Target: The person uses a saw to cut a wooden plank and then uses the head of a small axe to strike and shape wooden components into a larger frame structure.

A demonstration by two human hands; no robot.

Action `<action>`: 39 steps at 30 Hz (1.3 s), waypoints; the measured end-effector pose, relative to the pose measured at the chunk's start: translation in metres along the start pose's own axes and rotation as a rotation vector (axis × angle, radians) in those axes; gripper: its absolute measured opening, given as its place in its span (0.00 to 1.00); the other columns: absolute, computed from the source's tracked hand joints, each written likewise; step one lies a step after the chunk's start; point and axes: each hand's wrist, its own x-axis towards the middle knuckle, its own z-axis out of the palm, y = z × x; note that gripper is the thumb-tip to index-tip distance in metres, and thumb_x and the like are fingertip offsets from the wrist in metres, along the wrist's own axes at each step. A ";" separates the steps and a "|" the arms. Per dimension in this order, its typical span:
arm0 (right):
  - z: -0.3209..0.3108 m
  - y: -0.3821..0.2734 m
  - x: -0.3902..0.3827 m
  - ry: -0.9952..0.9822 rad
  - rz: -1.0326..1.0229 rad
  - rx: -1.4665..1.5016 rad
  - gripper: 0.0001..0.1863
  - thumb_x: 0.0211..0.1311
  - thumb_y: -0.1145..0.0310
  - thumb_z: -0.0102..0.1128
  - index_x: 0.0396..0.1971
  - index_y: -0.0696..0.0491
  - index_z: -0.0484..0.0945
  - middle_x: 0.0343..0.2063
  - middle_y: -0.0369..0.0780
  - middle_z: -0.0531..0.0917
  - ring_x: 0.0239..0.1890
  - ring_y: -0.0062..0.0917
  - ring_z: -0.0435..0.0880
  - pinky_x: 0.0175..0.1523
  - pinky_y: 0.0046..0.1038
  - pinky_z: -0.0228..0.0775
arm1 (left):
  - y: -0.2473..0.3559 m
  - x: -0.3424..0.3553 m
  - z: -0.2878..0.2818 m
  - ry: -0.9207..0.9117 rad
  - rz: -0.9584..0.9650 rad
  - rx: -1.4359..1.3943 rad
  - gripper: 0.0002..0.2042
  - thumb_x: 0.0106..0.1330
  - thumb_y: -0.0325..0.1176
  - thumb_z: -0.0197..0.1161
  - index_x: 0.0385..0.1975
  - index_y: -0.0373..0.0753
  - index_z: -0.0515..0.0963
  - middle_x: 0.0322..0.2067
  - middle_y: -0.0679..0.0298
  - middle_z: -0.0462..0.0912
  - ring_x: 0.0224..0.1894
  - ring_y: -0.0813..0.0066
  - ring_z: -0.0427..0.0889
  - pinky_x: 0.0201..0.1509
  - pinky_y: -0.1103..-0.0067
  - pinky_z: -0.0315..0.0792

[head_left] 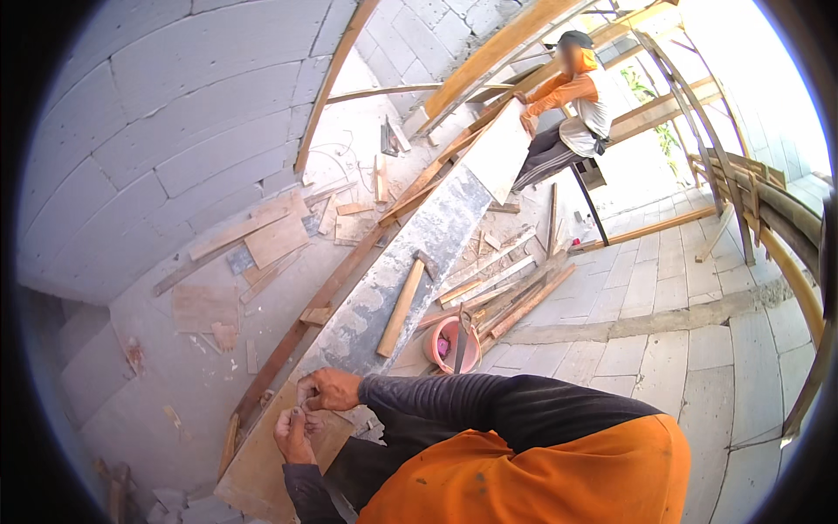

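Over the near end of a long board, my right hand [332, 389] and my left hand [295, 435] meet with fingertips pinched together. Whatever lies between the fingers is too small to make out. Beneath them is a tan plywood piece [262, 472]. A hammer [404, 306] with a wooden handle and dark metal head rests further along the board [367, 301], whose grey surface is patched with white.
A co-worker [572, 105] sits at the far end, both hands on a pale panel [499, 144]. Beside the board stands a pink bucket [439, 341] with a handsaw [462, 345] leaning in it. Timber offcuts [515, 306] and plywood scraps [275, 236] litter the floor. A block wall [201, 105] rises left.
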 end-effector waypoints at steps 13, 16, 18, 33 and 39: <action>0.041 -0.007 -0.040 0.254 -0.041 0.249 0.13 0.66 0.60 0.66 0.38 0.55 0.86 0.36 0.45 0.86 0.43 0.36 0.86 0.49 0.35 0.75 | 0.013 -0.033 0.069 0.349 0.050 -0.337 0.21 0.77 0.50 0.61 0.51 0.35 0.73 0.40 0.59 0.82 0.42 0.71 0.86 0.44 0.77 0.82; 0.009 -0.014 -0.052 0.314 0.011 0.212 0.10 0.68 0.64 0.65 0.38 0.57 0.86 0.37 0.45 0.86 0.42 0.32 0.87 0.48 0.34 0.78 | -0.004 -0.016 0.079 0.296 0.106 -0.357 0.14 0.76 0.46 0.63 0.44 0.39 0.77 0.34 0.64 0.83 0.36 0.75 0.86 0.41 0.78 0.81; 0.007 -0.013 -0.058 0.290 0.106 0.305 0.09 0.68 0.67 0.65 0.37 0.59 0.85 0.33 0.44 0.88 0.40 0.25 0.87 0.47 0.30 0.78 | -0.005 -0.026 0.080 0.324 0.062 -0.265 0.13 0.75 0.45 0.65 0.38 0.40 0.79 0.28 0.67 0.83 0.29 0.79 0.83 0.35 0.81 0.76; 0.016 -0.002 -0.087 0.209 -0.083 0.203 0.08 0.66 0.66 0.67 0.36 0.55 0.82 0.35 0.43 0.83 0.35 0.33 0.84 0.41 0.32 0.75 | -0.028 -0.059 0.083 0.392 0.063 -0.581 0.12 0.76 0.43 0.64 0.39 0.40 0.77 0.33 0.63 0.86 0.34 0.71 0.88 0.41 0.76 0.86; 0.004 0.020 -0.080 0.288 0.177 0.427 0.09 0.68 0.65 0.67 0.36 0.57 0.81 0.28 0.37 0.84 0.32 0.19 0.81 0.38 0.27 0.74 | -0.028 -0.060 0.062 0.367 0.040 -0.510 0.09 0.77 0.38 0.62 0.45 0.40 0.77 0.38 0.63 0.83 0.43 0.72 0.86 0.50 0.70 0.84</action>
